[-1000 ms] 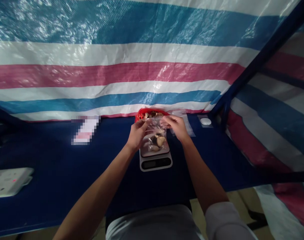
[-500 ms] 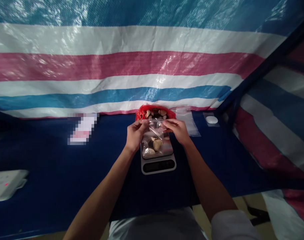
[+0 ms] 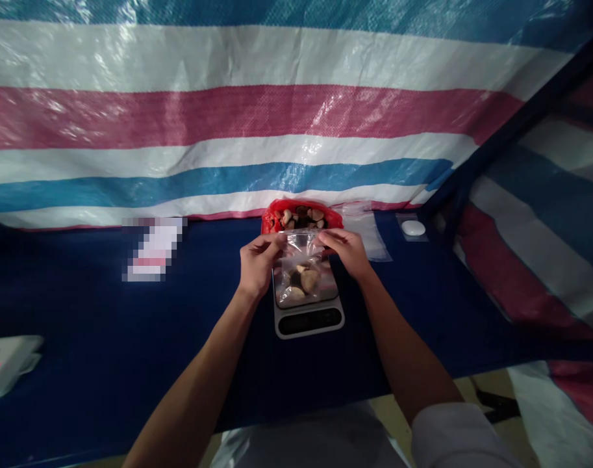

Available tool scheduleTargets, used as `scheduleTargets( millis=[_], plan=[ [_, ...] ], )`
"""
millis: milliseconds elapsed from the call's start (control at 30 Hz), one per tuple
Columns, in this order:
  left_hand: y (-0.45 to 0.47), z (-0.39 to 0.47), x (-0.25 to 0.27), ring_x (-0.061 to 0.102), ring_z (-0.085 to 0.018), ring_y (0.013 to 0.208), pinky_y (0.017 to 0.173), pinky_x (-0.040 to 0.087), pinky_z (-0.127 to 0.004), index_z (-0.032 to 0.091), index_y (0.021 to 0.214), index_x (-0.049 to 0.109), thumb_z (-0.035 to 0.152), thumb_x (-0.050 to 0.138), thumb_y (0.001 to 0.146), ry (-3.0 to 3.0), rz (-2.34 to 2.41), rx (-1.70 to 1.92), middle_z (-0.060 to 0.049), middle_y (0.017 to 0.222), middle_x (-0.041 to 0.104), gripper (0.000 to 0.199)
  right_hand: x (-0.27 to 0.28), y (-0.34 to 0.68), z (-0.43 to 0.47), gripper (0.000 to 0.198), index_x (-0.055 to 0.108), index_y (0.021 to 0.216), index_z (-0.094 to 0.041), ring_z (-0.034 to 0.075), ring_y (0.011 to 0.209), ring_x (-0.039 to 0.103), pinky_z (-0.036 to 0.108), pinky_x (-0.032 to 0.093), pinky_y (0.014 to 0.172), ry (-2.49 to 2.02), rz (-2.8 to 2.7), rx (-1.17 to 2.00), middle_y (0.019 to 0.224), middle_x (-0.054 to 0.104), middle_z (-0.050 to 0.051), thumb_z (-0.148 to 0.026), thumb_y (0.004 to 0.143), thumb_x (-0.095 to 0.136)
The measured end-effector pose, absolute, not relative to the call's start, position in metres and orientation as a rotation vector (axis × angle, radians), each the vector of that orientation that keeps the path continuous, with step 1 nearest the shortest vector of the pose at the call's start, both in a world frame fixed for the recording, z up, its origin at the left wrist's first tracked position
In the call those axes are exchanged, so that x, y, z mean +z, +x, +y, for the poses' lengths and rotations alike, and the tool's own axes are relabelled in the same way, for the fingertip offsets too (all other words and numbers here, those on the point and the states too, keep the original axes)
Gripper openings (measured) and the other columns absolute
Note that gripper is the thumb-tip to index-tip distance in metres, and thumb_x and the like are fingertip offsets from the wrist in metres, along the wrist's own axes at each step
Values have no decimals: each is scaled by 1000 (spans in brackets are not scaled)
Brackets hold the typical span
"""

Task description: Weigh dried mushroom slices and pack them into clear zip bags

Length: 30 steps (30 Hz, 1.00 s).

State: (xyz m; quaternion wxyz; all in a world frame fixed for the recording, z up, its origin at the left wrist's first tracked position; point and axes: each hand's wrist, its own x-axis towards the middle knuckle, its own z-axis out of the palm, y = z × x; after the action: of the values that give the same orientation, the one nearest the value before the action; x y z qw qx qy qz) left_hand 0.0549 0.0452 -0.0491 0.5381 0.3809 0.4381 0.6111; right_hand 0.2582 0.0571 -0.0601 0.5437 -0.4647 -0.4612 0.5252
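A clear plastic bag [image 3: 300, 276] with several pale and dark stones inside rests over the metal plate of a digital kitchen scale [image 3: 309, 321]. My left hand [image 3: 260, 261] pinches the bag's upper left corner between thumb and fingers. At the upper right corner, my right hand [image 3: 345, 250] pinches it too, so the top edge is stretched between both. Right behind the bag lies a red bag [image 3: 271, 214] full of brown and pale stones [image 3: 315, 216]. The scale's display looks dark.
Flat clear plastic bags [image 3: 369, 234] lie right of the red bag. Further right is a white oval object [image 3: 413, 227] on clear film. A pixelated paper [image 3: 154, 250] and a white power strip [image 3: 8, 364] are at left. Striped tarpaulin [image 3: 228, 117] walls the back.
The top edge of the clear bag has been pulled straighter between my hands. My left hand has shifted slightly left, and the camera view has tilted a little.
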Motion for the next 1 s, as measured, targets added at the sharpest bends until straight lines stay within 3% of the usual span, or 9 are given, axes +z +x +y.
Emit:
scheduleTargets(
  millis=[233, 433, 533, 667, 1000],
  plan=[
    [53, 48, -53, 59, -12, 48, 42, 40, -21, 16, 76, 79, 47, 95, 62, 914, 1032, 1463, -2, 61, 72, 37, -58, 258, 55, 44, 81, 86, -21, 26, 82, 77, 34, 63, 64, -1092, -1100, 1222, 83, 80, 5, -58, 64, 90],
    [52, 50, -56, 64, -13, 55, 54, 50, -25, 16, 74, 79, 45, 97, 59, 881, 968, 1514, -3, 66, 74, 38, -58, 258, 55, 39, 81, 87, -22, 24, 79, 76, 33, 62, 62, -1093, -1112, 1255, 84, 80, 4, -55, 66, 88],
    [53, 48, -55, 57, -10, 48, 47, 44, -22, 15, 74, 78, 46, 96, 59, 873, 984, 1513, -1, 61, 71, 39, -58, 257, 54, 40, 81, 87, -21, 23, 74, 75, 33, 61, 62, -1115, -1084, 1266, 82, 80, 4, -55, 67, 87],
    [53, 46, -55, 49, -8, 41, 38, 34, -20, 15, 74, 77, 46, 96, 60, 874, 1007, 1483, 2, 56, 66, 39, -59, 254, 54, 40, 80, 85, -22, 25, 83, 76, 33, 62, 66, -1089, -1066, 1264, 84, 80, 4, -55, 66, 88],
    [51, 47, -56, 57, -10, 46, 39, 40, -20, 17, 72, 79, 42, 95, 60, 920, 1024, 1518, 0, 59, 69, 33, -59, 252, 54, 33, 77, 79, -21, 21, 74, 75, 30, 61, 61, -1049, -1044, 1232, 77, 77, 2, -52, 70, 86]
  ],
)
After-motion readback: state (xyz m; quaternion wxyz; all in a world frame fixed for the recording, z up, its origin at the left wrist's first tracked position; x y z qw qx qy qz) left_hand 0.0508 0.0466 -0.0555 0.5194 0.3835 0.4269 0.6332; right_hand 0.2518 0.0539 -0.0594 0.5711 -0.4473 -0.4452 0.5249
